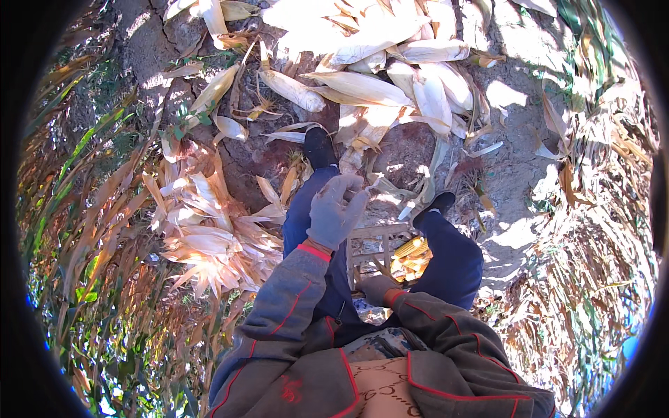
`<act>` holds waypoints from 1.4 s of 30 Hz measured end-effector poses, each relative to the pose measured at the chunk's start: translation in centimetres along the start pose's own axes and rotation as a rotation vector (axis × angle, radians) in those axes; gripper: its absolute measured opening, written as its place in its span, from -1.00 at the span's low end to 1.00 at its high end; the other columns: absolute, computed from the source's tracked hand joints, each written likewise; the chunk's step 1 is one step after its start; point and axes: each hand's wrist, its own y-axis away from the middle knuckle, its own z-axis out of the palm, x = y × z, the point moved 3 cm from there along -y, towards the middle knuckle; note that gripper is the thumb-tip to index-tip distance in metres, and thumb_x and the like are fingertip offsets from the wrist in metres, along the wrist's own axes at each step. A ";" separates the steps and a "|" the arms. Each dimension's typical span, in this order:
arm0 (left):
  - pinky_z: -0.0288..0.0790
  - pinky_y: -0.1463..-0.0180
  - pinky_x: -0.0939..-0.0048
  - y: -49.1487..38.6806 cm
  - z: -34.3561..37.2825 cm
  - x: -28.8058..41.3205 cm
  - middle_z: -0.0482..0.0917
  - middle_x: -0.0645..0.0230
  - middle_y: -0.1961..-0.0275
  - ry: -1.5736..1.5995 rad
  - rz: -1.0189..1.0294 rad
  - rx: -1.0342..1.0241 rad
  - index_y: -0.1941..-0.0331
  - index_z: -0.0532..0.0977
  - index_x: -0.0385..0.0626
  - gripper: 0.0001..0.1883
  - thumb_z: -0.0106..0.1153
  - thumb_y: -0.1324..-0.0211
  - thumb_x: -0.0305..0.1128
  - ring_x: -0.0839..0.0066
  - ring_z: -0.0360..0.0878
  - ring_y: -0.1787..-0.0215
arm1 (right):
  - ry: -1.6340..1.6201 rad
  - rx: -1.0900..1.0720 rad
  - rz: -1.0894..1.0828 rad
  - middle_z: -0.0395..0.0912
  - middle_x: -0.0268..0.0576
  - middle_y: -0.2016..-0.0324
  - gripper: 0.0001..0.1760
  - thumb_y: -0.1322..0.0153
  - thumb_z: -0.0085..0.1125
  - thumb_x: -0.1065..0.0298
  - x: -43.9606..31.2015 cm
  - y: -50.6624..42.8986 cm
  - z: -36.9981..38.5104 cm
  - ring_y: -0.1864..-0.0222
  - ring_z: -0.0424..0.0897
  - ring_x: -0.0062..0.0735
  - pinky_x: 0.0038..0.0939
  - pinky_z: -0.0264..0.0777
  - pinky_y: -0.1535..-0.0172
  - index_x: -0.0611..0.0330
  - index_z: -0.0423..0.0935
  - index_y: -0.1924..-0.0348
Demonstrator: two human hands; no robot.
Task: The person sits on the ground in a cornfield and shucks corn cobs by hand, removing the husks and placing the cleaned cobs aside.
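My left hand [337,211], in a pale glove, is raised over my left leg, thumb and curled fingers apart. No ear of corn shows in it; a thin pale wisp lies near the fingertips. Low between my legs, my right hand [377,290], also gloved, is beside a slatted frame [385,230]; its fingers are partly hidden and its grip is unclear. Husked yellow corn ears [413,255] lie between the frame and my right leg. Beyond my feet is a pile of corn ears in dry husks [360,88], its top washed out by sunlight.
A heap of loose husks [214,235] lies left of my legs. Single unhusked ears [292,90] rest on cracked soil near my left shoe [319,146]. My right shoe [435,206] stands near the frame. Dry corn stalks [590,251] line the right side, with stalks and green leaves [104,251] on the left.
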 end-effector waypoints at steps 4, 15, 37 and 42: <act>0.45 0.24 0.58 -0.9 0.1 -0.9 0.58 0.44 0.31 -0.006 -0.046 -0.066 0.14 0.52 -0.16 -0.78 0.21 -0.10 -0.46 0.66 0.55 0.34 | 0.017 0.004 -0.014 0.63 0.06 0.21 -0.65 -0.29 0.00 0.41 -2.3 0.6 -1.2 0.14 0.63 0.04 -0.07 0.47 0.06 -0.01 0.56 0.07; 0.49 0.24 0.58 -5.3 3.4 1.0 0.62 0.34 0.28 0.339 -0.337 0.199 0.13 0.53 -0.22 -0.83 0.13 -0.23 -0.44 0.59 0.59 0.37 | 0.016 0.136 -0.069 0.63 0.09 0.22 -0.66 -0.34 -0.03 0.36 4.2 2.1 -7.8 0.13 0.63 0.06 -0.05 0.46 0.07 -0.03 0.56 0.04; 0.38 0.27 0.68 -19.8 1.0 8.5 0.56 0.47 0.28 -0.155 -0.042 0.041 0.12 0.53 -0.23 -0.81 0.16 -0.21 -0.44 0.77 0.45 0.34 | 0.021 0.061 -0.117 0.62 0.18 0.22 -0.62 -0.25 0.07 0.38 9.9 -13.2 -13.2 0.13 0.63 0.09 -0.10 0.53 0.07 0.25 0.58 0.08; 0.38 0.21 0.68 -19.5 0.1 9.4 0.55 0.46 0.26 -0.235 -0.092 -0.061 0.12 0.52 -0.25 -0.81 0.14 -0.20 -0.48 0.77 0.43 0.27 | 0.023 -0.075 -0.056 0.60 0.14 0.12 -0.60 -0.24 0.09 0.37 9.9 -15.4 -14.8 0.05 0.60 0.06 -0.13 0.50 0.00 0.12 0.59 0.05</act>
